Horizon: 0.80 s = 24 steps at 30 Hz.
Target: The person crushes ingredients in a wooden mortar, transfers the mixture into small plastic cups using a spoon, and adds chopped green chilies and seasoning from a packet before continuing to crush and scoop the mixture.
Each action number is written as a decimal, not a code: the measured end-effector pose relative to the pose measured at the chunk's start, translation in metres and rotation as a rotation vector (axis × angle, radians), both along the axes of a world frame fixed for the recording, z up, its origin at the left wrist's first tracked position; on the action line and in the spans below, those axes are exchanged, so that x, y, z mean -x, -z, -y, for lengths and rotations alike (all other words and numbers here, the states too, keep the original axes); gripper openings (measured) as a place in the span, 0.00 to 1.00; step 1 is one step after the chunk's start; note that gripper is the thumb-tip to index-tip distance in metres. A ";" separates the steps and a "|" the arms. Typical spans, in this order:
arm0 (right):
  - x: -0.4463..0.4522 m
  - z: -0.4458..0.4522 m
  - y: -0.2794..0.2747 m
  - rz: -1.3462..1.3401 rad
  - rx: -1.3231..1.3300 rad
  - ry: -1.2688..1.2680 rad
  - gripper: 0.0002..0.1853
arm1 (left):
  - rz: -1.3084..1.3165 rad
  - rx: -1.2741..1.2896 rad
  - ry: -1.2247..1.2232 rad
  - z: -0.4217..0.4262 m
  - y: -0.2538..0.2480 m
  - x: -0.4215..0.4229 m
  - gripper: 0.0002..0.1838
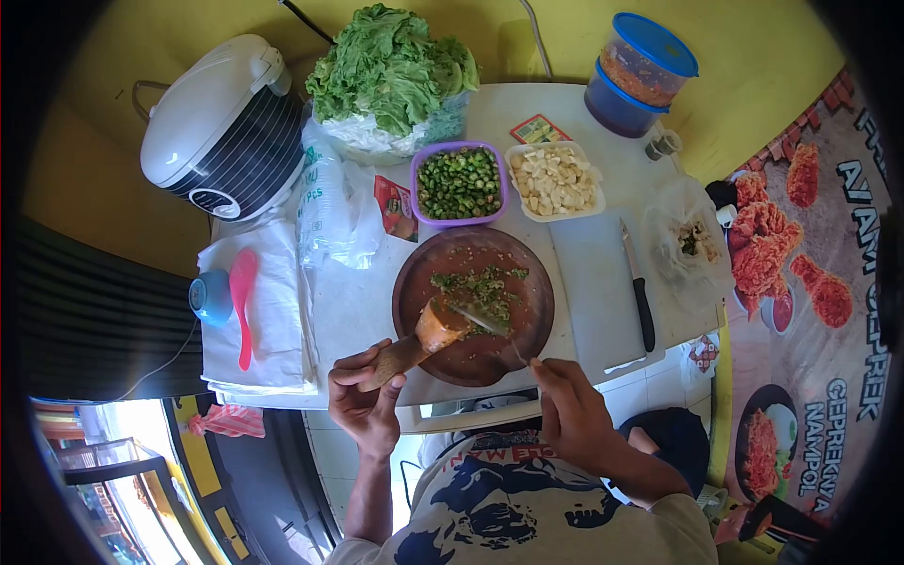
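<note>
My left hand [369,400] is closed round the handle of a wooden pestle [400,361], whose thick orange-brown head is over the round mortar [428,259]. In my right hand [565,410] is the handle of a metal spoon [482,320]; its bowl is at the pestle head, partly blurred. Crushed green chili [492,287] lies in the mortar around them. Behind the mortar stand a purple container of cut green chilies [459,184] and a white container of peeled garlic [554,181].
A knife [640,297] rests on the cutting board [590,282] at the right, beside a plastic bag [683,235]. Lettuce [391,71], a rice cooker [226,122] and blue-lidded tubs [645,71] stand at the back. A pink rice paddle [243,301] lies left.
</note>
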State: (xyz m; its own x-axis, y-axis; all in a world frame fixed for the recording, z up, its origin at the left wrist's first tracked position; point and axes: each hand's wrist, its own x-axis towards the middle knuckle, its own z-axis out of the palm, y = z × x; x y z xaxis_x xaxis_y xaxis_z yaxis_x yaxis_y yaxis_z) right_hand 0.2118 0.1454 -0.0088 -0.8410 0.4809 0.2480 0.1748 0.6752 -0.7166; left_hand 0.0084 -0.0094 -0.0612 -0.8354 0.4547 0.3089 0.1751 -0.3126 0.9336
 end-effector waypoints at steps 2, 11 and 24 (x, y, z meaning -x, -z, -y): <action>-0.001 0.007 -0.006 0.070 0.095 -0.101 0.26 | -0.039 0.005 0.025 0.000 -0.002 -0.001 0.18; 0.002 0.012 -0.007 0.049 0.156 -0.077 0.24 | -0.074 0.038 0.020 -0.001 -0.005 -0.003 0.17; 0.014 0.013 0.018 0.041 0.109 0.027 0.22 | -0.114 0.028 0.033 -0.002 -0.002 -0.005 0.18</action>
